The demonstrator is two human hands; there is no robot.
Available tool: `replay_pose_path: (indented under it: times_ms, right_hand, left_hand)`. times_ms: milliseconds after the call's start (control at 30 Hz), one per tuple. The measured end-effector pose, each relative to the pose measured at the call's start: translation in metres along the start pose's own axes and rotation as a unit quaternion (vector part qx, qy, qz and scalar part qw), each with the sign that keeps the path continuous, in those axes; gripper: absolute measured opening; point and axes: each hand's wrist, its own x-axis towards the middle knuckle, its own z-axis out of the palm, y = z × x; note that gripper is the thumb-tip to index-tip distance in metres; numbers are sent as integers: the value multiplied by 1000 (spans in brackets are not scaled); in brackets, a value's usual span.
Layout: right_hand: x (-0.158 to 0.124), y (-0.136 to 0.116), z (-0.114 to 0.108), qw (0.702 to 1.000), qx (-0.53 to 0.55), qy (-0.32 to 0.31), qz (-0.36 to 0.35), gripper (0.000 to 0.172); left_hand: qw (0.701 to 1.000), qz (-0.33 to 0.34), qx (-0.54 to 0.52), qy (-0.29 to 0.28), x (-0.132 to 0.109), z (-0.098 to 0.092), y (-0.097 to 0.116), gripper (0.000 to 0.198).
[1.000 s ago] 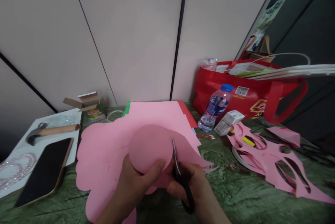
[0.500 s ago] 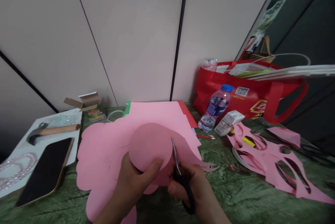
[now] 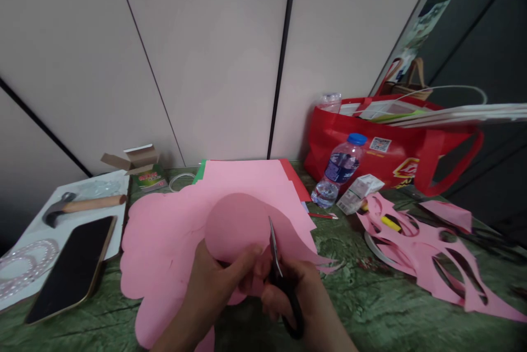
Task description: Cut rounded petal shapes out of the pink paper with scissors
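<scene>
A rounded piece of pink paper (image 3: 236, 223) is pinched in my left hand (image 3: 218, 280), thumb on its near edge. In my right hand (image 3: 302, 286) are black-handled scissors (image 3: 293, 305), fingers around the handles and blades pointing up and away. The blades lie close against the paper's right edge, and my left fingertips are close beside them. Beneath lie a pile of scalloped pink paper cutouts (image 3: 152, 242) and a stack of pink sheets (image 3: 247, 173). A thin pink paper offcut (image 3: 327, 264) curls out to the right of the scissors.
Pink paper scraps (image 3: 428, 253), a small white box (image 3: 360, 193), a water bottle (image 3: 340, 168) and a red bag (image 3: 411, 146) stand or lie to the right. On the left are a hammer (image 3: 84, 205), a phone (image 3: 72, 269), bead strings (image 3: 28, 264) and an open carton (image 3: 148, 173).
The rounded pink paper has tilted and shifted slightly right. My left thumb has moved right and up, closer to the scissors. My right hand has shifted slightly left.
</scene>
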Motion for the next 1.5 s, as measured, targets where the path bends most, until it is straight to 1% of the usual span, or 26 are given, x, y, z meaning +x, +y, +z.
replay_pose_path:
  times_ms: [67, 133, 200, 300, 333, 400, 467, 533, 600, 733, 900, 1033, 1133, 1300, 1500]
  right_hand:
    - [0, 0, -3, 1000, -7, -9, -20, 36]
    - [0, 1, -6, 999, -20, -14, -45, 32]
    - [0, 1, -8, 998, -28, 4, -50, 32]
    - [-1, 2, -12, 998, -27, 40, -36, 42]
    - [-1, 2, -14, 998, -31, 33, -34, 42]
    - [-1, 2, -17, 999, -42, 8, -33, 36]
    - [0, 4, -20, 998, -48, -2, -35, 33]
    - [1, 7, -22, 998, -53, 16, -41, 35]
    - [2, 11, -23, 997, -56, 27, -43, 37]
    - [3, 16, -23, 998, -59, 18, -31, 34]
    - [2, 12, -23, 996, -72, 35, -48, 35]
    - [1, 6, -21, 996, -74, 15, -43, 34]
    - [2, 6, -18, 997, -60, 20, -35, 32]
    - [4, 8, -18, 999, -34, -3, -32, 38]
    - [6, 12, -23, 997, -56, -2, -50, 36]
  left_hand:
    - [999, 13, 16, 40, 0, -1, 0, 34]
    - [998, 29, 12, 54, 0, -2, -1, 29]
    - [998, 38, 3, 52, 0, -2, -1, 24]
    - [998, 38, -7, 41, -2, -1, 1, 18]
    - [999, 35, -16, 37, -2, 0, 1, 12]
    - [999, 28, -32, 30, -3, 0, 2, 9]
    - [999, 26, -39, 26, -3, 0, 3, 10]
    - [999, 29, -35, 22, -3, 0, 4, 14]
    - [999, 31, -35, 21, -3, -1, 5, 12]
    - [999, 34, -33, 13, -4, -1, 7, 14]
    - [999, 39, -17, 8, -4, -2, 7, 19]
    - [999, 41, -22, 9, -5, -2, 6, 18]
    - [998, 48, -26, 9, -4, -2, 6, 17]
    - [998, 39, -38, 9, -4, -2, 7, 11]
    - [999, 43, -22, 12, -4, -4, 7, 18]
